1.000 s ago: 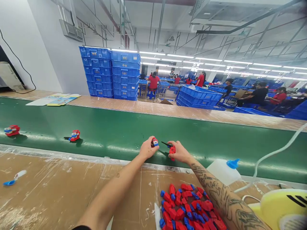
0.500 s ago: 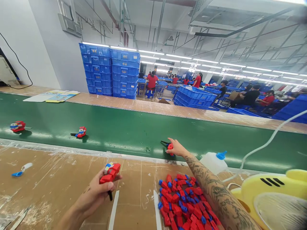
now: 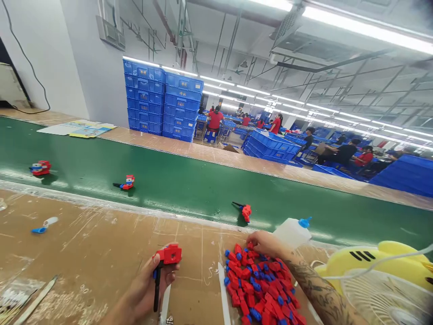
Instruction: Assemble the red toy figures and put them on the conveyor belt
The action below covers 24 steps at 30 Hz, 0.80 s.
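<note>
My left hand (image 3: 149,280) is closed around a red toy assembly (image 3: 171,254) with a long black part hanging down, above the brown tabletop. My right hand (image 3: 265,243) is at the back edge of a pile of red and blue pieces (image 3: 260,289), its fingers pinched on a red piece (image 3: 250,246). Just beyond it, on the green belt (image 3: 189,189), lies a red figure (image 3: 246,213) with a black part pointing left. Two more red, white and blue figures (image 3: 128,182) (image 3: 41,168) lie farther left on the belt.
A white bottle with a blue cap (image 3: 292,232) stands behind my right wrist. A yellow fan (image 3: 375,275) is at the right. Blue crates (image 3: 179,106) stand beyond the belt, with people seated farther back.
My right hand has left the figure on the belt and come back to the pile. My left hand has turned its toy assembly, so the black part now shows in full. The view has shifted.
</note>
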Available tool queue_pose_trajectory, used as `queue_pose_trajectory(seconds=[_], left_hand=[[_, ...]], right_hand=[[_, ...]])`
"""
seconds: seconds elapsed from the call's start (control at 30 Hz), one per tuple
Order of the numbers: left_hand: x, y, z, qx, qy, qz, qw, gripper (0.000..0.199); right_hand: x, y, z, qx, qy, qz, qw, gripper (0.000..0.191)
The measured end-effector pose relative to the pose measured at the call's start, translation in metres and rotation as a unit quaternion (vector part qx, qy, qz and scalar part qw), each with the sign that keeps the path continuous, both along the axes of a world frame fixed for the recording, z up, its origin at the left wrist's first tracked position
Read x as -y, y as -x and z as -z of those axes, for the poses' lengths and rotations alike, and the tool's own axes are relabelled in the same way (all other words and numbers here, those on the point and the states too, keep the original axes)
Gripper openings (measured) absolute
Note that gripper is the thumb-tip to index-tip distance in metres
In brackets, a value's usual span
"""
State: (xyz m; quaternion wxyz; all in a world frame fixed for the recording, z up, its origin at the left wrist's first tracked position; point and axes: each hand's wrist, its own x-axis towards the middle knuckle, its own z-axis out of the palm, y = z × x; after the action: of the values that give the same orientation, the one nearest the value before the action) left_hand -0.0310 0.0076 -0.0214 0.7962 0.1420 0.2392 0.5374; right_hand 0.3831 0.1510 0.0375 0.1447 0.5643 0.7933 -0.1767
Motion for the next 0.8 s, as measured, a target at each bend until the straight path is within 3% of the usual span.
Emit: queue_pose_trajectory(seconds=[0.17,0.33,0.4,0.5,0.57,0.63,0.8], left_hand=[[0.004,-0.008,0.0,0.067,0.041,-0.012,0.997,0.055],[0.002,-0.009,-0.009,0.108,0.05,0.005,0.993,0.051],[0.001,-0.009,-0.012,0.12,0.057,0.005,0.991,0.051],[0.001,-0.009,-0.015,0.129,0.083,0.009,0.988,0.055],[0.001,-0.008,-0.017,0.135,0.096,0.002,0.986,0.055],[0.002,-0.008,-0.017,0.137,0.096,-0.003,0.986,0.053],[0.005,-0.005,-0.018,0.112,0.102,0.001,0.989,0.049]], right_hand=[[0.014,0.0,0.014,-0.041,-0.045,0.0,0.998,0.021],[0.015,-0.007,0.016,-0.104,-0.082,-0.002,0.991,0.01],[0.015,-0.01,0.01,-0.13,-0.097,0.02,0.987,0.02],[0.03,-0.007,-0.006,-0.215,-0.123,0.115,0.962,0.048],[0.055,0.004,-0.013,-0.283,-0.133,0.155,0.937,0.059],[0.092,0.022,-0.016,-0.327,-0.126,0.143,0.926,0.059],[0.194,0.076,0.0,-0.378,-0.113,0.121,0.911,0.045]])
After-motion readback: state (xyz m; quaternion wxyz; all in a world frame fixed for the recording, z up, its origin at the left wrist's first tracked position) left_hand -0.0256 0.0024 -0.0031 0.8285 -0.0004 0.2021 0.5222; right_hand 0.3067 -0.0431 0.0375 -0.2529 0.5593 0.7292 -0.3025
